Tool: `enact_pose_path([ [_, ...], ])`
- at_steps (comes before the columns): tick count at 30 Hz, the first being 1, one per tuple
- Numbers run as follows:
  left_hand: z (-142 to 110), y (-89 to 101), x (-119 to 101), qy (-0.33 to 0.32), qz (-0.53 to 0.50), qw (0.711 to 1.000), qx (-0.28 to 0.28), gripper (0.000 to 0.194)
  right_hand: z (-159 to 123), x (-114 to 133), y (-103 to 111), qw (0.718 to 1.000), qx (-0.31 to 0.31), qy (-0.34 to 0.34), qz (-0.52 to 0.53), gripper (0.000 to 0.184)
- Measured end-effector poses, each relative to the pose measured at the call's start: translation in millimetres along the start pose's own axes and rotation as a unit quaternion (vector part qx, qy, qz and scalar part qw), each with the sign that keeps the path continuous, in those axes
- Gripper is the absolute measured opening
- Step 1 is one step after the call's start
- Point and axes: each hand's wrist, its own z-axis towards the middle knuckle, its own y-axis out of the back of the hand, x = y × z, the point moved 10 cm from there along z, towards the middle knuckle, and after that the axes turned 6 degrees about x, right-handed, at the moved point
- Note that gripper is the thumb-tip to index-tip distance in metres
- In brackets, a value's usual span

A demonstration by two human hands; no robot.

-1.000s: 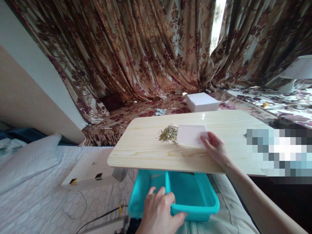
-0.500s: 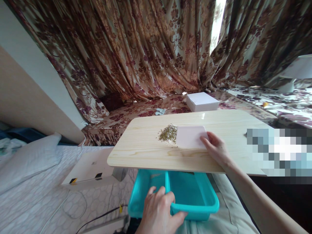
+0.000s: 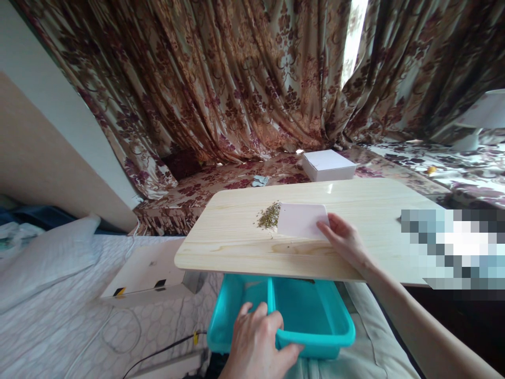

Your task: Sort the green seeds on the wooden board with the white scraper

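Observation:
A thin white rectangular card or scraper [image 3: 300, 220] is pinched at its right end by my right hand [image 3: 344, 237]. Its left edge lies against, and partly over, a heap of small green and pale grains [image 3: 269, 216] on the light wooden tabletop [image 3: 221, 247]. Below the table's near edge is a turquoise bin [image 3: 311, 337] with a divider between two compartments. My left hand [image 3: 258, 337] grips the bin's near rim by the divider, thumb outside and fingers over the inner side. A few dark bits show in the right compartment near the table edge.
Behind the table, a white box [image 3: 329, 164] and a small grey-blue cloth [image 3: 260, 180] lie on a floral-covered ledge. A white case [image 3: 148, 268] rests on the bed at left, near a black cable [image 3: 161, 347]. A lamp [image 3: 483, 110] stands at far right.
My right hand has slid the white card slightly left, further into the heap of grains. A few specks now lie on the tabletop below the card. My left hand stays on the bin.

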Motion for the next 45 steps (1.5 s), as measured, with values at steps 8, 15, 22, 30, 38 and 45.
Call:
enact_pose_path([
  [8,1.1,-3.5,4.1,-0.002,-0.003,1.000,0.003,0.013,9.6,-2.7,-30.1,0.999,0.041,0.007,-0.028,0.021],
  [15,0.6,-2.7,6.2,-0.003,-0.011,1.000,-0.011,0.015,-2.0,6.2,-34.2,0.995,0.094,-0.007,-0.035,0.022],
  [22,-3.0,-4.3,10.5,0.001,0.008,1.000,-0.018,0.012,-15.9,3.4,-4.5,0.997,0.044,-0.024,-0.050,0.023],
  [30,-16.0,5.4,33.4,0.055,0.013,0.998,-0.009,0.015,-35.2,19.4,-9.8,0.997,0.054,-0.035,-0.053,0.029],
  [38,-12.7,9.2,38.7,0.063,0.001,0.998,-0.008,0.016,-32.8,18.9,-41.2,0.996,0.085,-0.016,-0.022,0.028],
  [45,-9.8,6.7,27.8,0.050,-0.018,0.999,0.006,0.019,-46.4,7.1,-30.2,0.990,0.128,-0.053,0.002,0.031],
])
